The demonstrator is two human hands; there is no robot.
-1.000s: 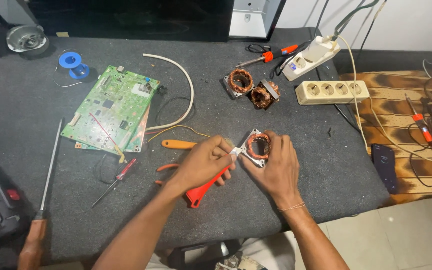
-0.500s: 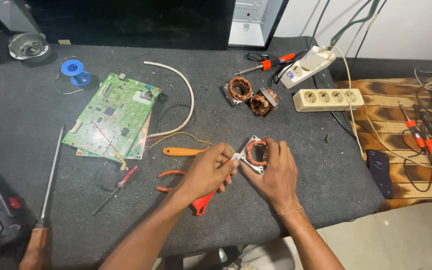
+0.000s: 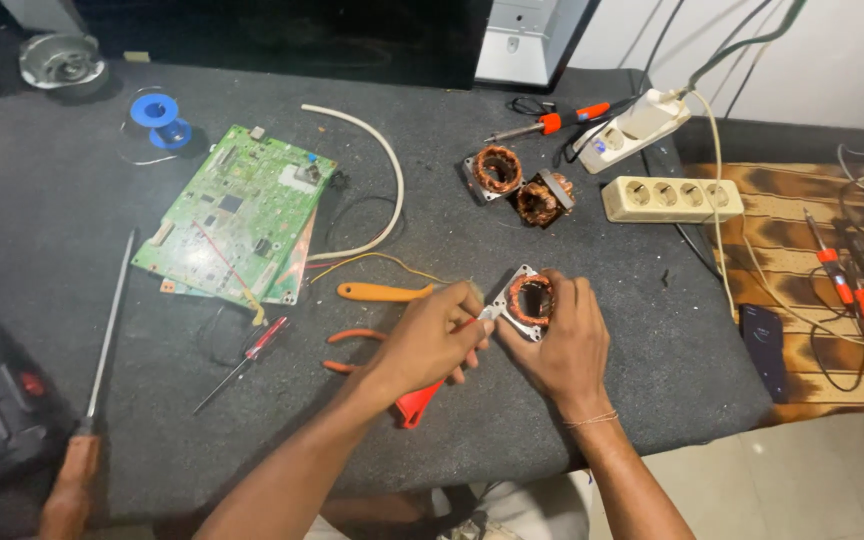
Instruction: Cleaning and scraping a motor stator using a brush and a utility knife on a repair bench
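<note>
Left hand [image 3: 430, 340] clenched on red-handled tool [image 3: 417, 402]. Right hand [image 3: 564, 340] grasping stator [image 3: 529, 301]: copper coil ringed in a square metal frame between fingertips.

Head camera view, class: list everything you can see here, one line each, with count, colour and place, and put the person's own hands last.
Motor stator: one, copper windings in a silver frame, in the right hand's grip.
Red-handled tool: one, in the left hand's grip, tip at the stator.
Spare stators: two, copper, table top centre.
Circuit boards: stacked, green, left of centre.
Orange-handled tool: one, beside the left hand.
Pliers: one, orange grips, under the left wrist.
Small screwdriver: one, red.
Long screwdriver: one, wooden handle, far left.
Power strips: two, cream, upper right.
Solder spool: one, blue.
Left hand; right hand.
</note>
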